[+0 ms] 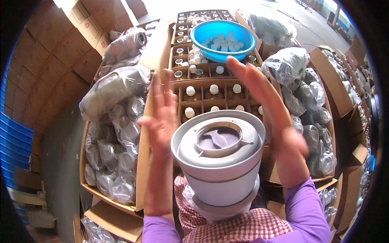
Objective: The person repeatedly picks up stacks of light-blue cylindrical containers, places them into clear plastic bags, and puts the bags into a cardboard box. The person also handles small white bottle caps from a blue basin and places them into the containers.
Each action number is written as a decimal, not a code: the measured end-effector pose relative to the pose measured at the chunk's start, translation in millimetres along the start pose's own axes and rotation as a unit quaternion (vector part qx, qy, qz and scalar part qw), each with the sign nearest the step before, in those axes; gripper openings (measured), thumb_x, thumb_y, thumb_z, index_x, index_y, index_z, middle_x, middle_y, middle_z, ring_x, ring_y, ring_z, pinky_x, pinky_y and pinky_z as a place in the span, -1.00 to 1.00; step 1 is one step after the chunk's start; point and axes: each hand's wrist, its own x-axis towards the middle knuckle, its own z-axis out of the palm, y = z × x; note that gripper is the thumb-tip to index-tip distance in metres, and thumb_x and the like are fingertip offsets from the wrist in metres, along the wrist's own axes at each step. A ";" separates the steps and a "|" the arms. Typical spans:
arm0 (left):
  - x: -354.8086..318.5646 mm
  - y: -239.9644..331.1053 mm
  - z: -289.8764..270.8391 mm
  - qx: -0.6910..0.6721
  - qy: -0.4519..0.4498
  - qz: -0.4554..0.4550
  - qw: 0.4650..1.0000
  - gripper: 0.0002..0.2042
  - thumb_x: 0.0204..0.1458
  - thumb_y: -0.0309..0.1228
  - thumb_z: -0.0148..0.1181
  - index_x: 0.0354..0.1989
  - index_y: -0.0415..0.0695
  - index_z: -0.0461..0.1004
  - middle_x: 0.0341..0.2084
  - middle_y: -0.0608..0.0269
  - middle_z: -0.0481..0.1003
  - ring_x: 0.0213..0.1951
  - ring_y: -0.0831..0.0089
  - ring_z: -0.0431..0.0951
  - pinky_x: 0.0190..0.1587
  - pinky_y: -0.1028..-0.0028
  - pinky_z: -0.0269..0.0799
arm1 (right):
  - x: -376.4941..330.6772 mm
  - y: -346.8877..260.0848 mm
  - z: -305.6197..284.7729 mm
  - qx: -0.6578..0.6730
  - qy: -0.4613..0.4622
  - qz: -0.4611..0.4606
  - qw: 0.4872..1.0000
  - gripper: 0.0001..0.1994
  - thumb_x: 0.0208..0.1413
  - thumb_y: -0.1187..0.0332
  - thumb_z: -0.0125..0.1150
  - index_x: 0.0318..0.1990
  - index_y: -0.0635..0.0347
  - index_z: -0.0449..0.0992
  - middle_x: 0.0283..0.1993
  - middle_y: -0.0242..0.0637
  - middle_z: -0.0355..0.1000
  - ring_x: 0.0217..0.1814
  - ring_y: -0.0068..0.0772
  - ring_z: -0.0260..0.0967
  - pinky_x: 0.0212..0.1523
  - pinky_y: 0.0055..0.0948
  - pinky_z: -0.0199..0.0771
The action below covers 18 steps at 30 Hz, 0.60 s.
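A pale grey, tapered cylindrical vessel (221,184) stands upright close to my body, between my forearms. Its wide round top has a raised metallic ring around a recessed, greyish-purple centre. My left hand (163,115) is raised to the left of the vessel, fingers stretched out and thumb apart, holding nothing. On the other side my right hand (263,91) is lifted too, slightly blurred; its fingers are extended toward the blue basin (197,47) and nothing shows in it. Neither hand visibly grips the vessel.
Ahead lies a divided carton (202,100) of white-capped bottles; behind it, more divided cartons support the basin of small white caps (227,42). Open boxes of plastic-wrapped items flank me, with a large wrapped cylinder (117,91) on the left. Stacked cartons (48,60) stand far left.
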 end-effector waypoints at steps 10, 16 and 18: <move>-42.8 26.5 16.6 0.050 -0.076 0.147 0.985 0.19 -0.32 0.45 0.16 0.44 0.02 -0.18 0.33 -0.22 -0.05 0.34 -0.01 0.00 0.30 0.00 -0.04 | 8.1 -3.6 1.4 0.042 -0.003 -0.049 0.998 -0.11 0.08 -0.45 -0.40 0.28 0.10 0.29 0.28 -0.09 0.27 0.36 -0.10 0.12 0.35 -0.06 -0.12; -21.1 89.5 51.7 0.489 -0.155 0.106 0.852 0.18 -0.48 0.47 0.23 0.23 -0.29 0.28 -0.33 -0.08 0.56 -0.26 0.17 0.62 -0.20 0.26 0.51 | 5.9 82.7 24.0 0.151 0.108 0.128 0.974 -0.26 0.22 -0.32 -0.31 0.10 0.15 0.50 -0.04 -0.07 0.51 -0.02 -0.28 0.45 -0.03 -0.32 0.44; -9.1 87.9 62.5 0.532 -0.134 0.076 0.833 0.15 -0.45 0.52 0.17 0.21 -0.25 0.34 -0.51 0.11 0.49 -0.45 0.38 0.51 -0.36 0.38 0.42 | 8.6 93.2 27.0 0.141 0.129 0.157 0.969 -0.30 0.21 -0.27 -0.19 -0.01 0.23 0.57 -0.14 -0.07 0.54 -0.17 -0.34 0.47 -0.11 -0.36 0.46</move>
